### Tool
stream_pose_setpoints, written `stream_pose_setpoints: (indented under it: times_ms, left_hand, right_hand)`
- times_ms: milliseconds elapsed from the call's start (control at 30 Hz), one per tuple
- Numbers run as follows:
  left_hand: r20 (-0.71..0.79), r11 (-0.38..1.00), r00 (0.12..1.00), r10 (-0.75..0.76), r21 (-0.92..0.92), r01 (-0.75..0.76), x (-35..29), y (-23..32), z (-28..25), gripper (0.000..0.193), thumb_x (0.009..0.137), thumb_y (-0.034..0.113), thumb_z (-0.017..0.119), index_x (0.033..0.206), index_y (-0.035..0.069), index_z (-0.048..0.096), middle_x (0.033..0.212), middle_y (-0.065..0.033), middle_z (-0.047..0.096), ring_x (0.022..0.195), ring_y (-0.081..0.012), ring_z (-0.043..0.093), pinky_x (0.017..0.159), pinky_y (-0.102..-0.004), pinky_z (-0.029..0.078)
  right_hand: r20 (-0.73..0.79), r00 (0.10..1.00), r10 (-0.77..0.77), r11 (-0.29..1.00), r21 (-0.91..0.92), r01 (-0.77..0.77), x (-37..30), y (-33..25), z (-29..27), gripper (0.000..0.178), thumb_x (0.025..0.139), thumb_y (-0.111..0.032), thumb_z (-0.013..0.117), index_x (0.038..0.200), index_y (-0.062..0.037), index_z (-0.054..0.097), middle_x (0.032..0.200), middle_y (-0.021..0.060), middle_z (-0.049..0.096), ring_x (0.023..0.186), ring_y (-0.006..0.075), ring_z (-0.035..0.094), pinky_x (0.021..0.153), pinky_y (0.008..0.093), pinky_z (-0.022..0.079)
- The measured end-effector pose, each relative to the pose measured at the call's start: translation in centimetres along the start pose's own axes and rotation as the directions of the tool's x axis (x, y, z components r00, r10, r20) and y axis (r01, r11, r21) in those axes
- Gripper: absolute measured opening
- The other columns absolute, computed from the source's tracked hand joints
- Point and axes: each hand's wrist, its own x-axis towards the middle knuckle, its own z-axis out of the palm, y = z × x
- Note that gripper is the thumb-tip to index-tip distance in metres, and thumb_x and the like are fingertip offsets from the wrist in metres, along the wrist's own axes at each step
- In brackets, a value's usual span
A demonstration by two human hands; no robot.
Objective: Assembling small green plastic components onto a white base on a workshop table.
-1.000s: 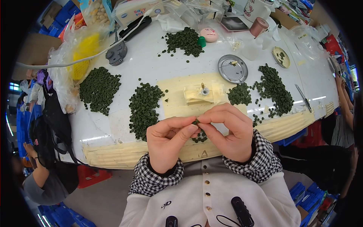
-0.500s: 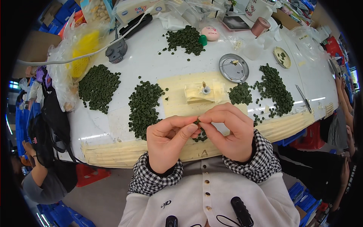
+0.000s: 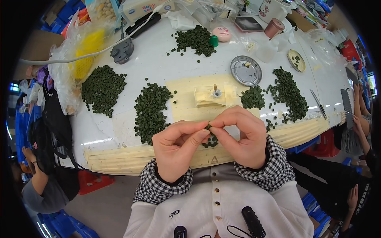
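Observation:
Close to the table's front edge, my left hand [image 3: 177, 147] and my right hand [image 3: 245, 137] meet tip to tip. Between their thumbs and forefingers they pinch one small dark green round piece [image 3: 208, 126], mostly covered by the fingertips. A few like pieces [image 3: 210, 142] lie on the table just below my fingers. Beyond my hands, a small block wrapped in cream tape [image 3: 208, 97] is fixed on a taped patch, with a metal nut-like part [image 3: 216, 94] and a short brownish peg on top. To my right is a small green heap [image 3: 253, 98].
More green heaps lie at left [image 3: 104, 90], centre left [image 3: 151, 113], far middle [image 3: 195, 41] and right [image 3: 289, 95]. A round metal lid [image 3: 246, 71], a pen-like tool [image 3: 318, 104] and a grey device [image 3: 122, 51] with a cable are on the table. Co-workers sit at both sides.
My hands keep their pinch on the green piece, with only a slight shift. At the far right, a co-worker's hands and a grey strip-like thing have moved.

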Motion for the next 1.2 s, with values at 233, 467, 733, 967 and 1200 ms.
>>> stream_pose_setpoints:
  times_ms: [233,467,733,967,1200]
  left_hand:
    - [-0.007,0.997,0.999,-0.045,-0.058,0.045,0.0,0.1,-0.1,0.018,0.090,-0.005,0.065,0.107,-0.006,0.067,0.098,-0.0132,0.070,0.084,-0.0134,0.067,0.076,-0.0242,0.056]
    - [-0.002,0.994,0.997,0.078,-0.076,-0.078,0.1,-0.1,-0.1,0.017,0.091,-0.005,0.063,0.107,-0.006,0.067,0.099,-0.0135,0.069,0.084,-0.0143,0.067,0.076,-0.0244,0.056]
    - [-0.016,0.999,0.999,0.033,-0.032,-0.033,0.1,0.2,-0.1,0.017,0.091,-0.004,0.064,0.107,-0.006,0.067,0.096,-0.0118,0.070,0.083,-0.0132,0.067,0.076,-0.0239,0.056]
    - [-0.017,0.990,1.000,-0.003,-0.138,0.000,0.2,0.3,-0.1,0.017,0.090,-0.004,0.066,0.107,-0.007,0.065,0.093,-0.0119,0.071,0.084,-0.0133,0.067,0.077,-0.0242,0.056]
    - [-0.036,0.995,0.996,0.081,-0.053,-0.083,-0.2,0.1,0.1,0.019,0.090,-0.006,0.064,0.109,-0.007,0.065,0.098,-0.0137,0.071,0.086,-0.0144,0.068,0.079,-0.0249,0.056]
  right_hand:
    - [-0.002,1.000,-0.031,0.998,-0.046,0.030,-0.1,-0.3,0.2,0.016,0.079,0.008,0.070,0.094,0.0017,0.068,0.087,0.0111,0.067,0.075,0.0180,0.067,0.066,0.0269,0.053]
    - [0.070,0.997,0.037,0.978,0.201,-0.051,-0.3,0.4,-0.2,0.022,0.080,0.007,0.070,0.101,-0.0006,0.072,0.096,0.0107,0.069,0.081,0.0171,0.067,0.069,0.0258,0.053]
    - [0.108,0.993,-0.040,0.999,0.028,0.038,-0.2,-0.1,-0.4,0.025,0.080,0.007,0.071,0.104,-0.0018,0.073,0.098,0.0112,0.068,0.083,0.0171,0.068,0.069,0.0257,0.056]
    - [0.115,0.993,-0.019,0.997,0.074,0.010,-0.2,-0.4,-0.5,0.027,0.081,0.008,0.071,0.106,-0.0015,0.073,0.098,0.0119,0.067,0.084,0.0181,0.068,0.071,0.0260,0.057]
    - [0.103,0.994,-0.046,0.999,0.013,0.045,-0.2,-0.4,-0.5,0.029,0.081,0.009,0.069,0.109,-0.0004,0.071,0.101,0.0125,0.066,0.085,0.0190,0.069,0.073,0.0266,0.058]
